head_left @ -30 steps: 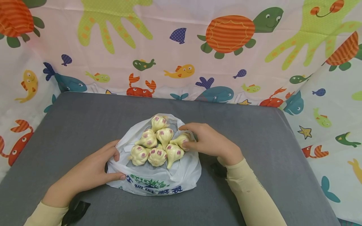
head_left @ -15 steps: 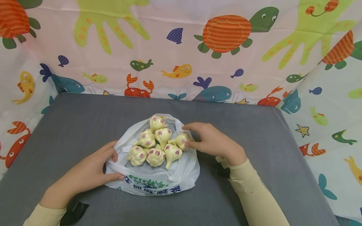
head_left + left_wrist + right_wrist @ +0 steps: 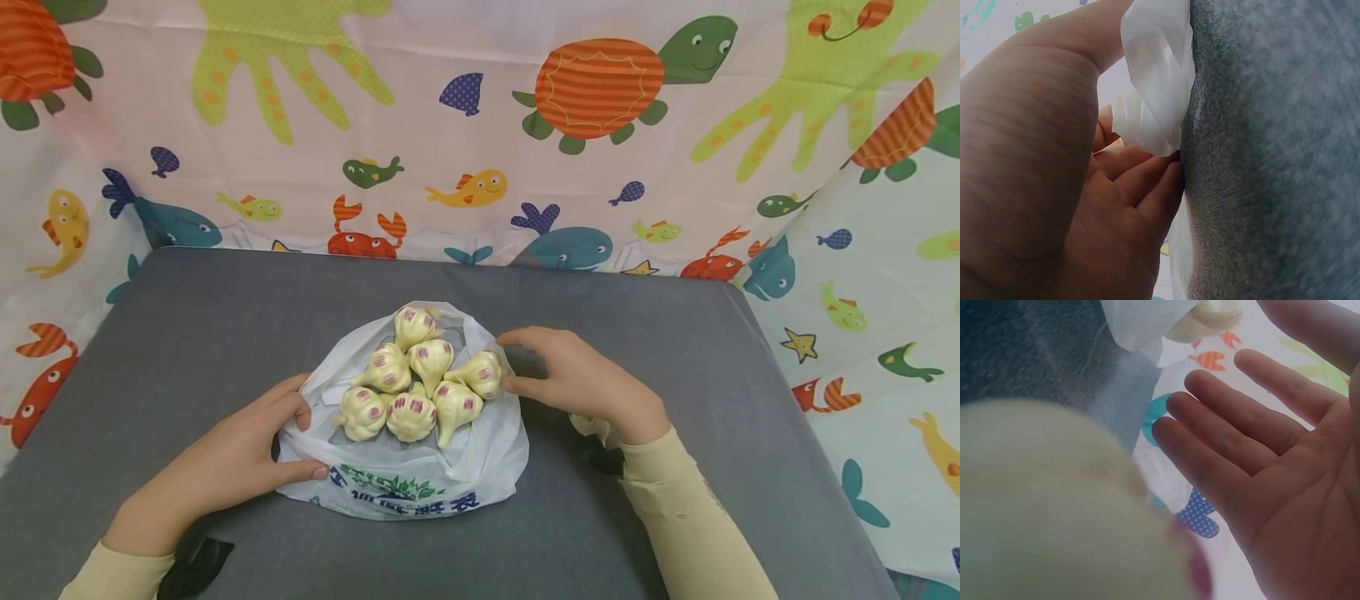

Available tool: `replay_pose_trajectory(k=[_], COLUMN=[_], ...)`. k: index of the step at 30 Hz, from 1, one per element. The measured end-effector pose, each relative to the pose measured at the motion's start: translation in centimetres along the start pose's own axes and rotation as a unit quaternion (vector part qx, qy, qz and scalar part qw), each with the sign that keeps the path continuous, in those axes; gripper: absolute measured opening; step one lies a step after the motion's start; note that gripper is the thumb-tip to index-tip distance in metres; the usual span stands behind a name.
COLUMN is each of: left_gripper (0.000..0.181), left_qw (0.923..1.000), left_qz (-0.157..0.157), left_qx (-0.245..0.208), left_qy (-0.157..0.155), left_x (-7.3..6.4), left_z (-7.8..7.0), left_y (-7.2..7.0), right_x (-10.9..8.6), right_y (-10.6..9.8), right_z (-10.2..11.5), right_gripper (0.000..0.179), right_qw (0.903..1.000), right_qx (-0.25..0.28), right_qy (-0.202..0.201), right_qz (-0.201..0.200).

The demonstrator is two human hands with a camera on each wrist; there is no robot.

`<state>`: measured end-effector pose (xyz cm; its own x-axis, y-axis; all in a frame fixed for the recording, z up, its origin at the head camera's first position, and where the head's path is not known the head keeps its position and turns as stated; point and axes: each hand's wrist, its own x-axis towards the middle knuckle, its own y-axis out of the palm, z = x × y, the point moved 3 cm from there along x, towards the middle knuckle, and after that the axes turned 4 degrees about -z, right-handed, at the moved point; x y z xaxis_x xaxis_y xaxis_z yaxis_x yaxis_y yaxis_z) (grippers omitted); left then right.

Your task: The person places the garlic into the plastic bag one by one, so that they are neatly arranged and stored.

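A white plastic bag [image 3: 480, 487] with green and blue print lies spread on the table. Several garlic bulbs [image 3: 411, 417], cream with purple marks, sit in its opening. My left hand [image 3: 232, 458] holds the bag's left side, thumb at the front and fingers along the rim; the left wrist view has its fingertips partly hidden behind the plastic [image 3: 1159, 81]. At the bag's right edge is my right hand [image 3: 573, 371], beside the rightmost bulb, its fingers extended and palm bare in the right wrist view. A blurred garlic bulb [image 3: 1054, 506] is close to that wrist camera.
The grey table [image 3: 660, 333] extends around the bag on all sides. Behind it hangs a cloth [image 3: 420, 125] printed with sea animals. Under my right wrist a cream thing [image 3: 588, 425] rests partly hidden, and a black strap [image 3: 198, 571] hangs at my left wrist.
My right hand has drawn slightly right, away from the rightmost garlic bulb, uncovering more of it. My left hand keeps its place on the bag. The whole view has shifted a little.
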<state>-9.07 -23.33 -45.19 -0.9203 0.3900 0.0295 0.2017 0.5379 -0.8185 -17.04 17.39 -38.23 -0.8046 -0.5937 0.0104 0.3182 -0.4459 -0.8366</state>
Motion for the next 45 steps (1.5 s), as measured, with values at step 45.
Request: replay_pose_trajectory(k=[45], left_gripper=[0.063], left_qw=[0.9999], left_qz=[0.007], left_qx=[0.007], left_qy=[-0.005], left_x=[0.0], left_z=[0.1], left_y=[0.1], right_x=[-5.7], right_y=[-0.8], right_z=[-4.7], right_gripper=[0.055], right_qw=[0.9962], right_qx=[-0.005], right_qy=[0.085], right_qz=[0.019])
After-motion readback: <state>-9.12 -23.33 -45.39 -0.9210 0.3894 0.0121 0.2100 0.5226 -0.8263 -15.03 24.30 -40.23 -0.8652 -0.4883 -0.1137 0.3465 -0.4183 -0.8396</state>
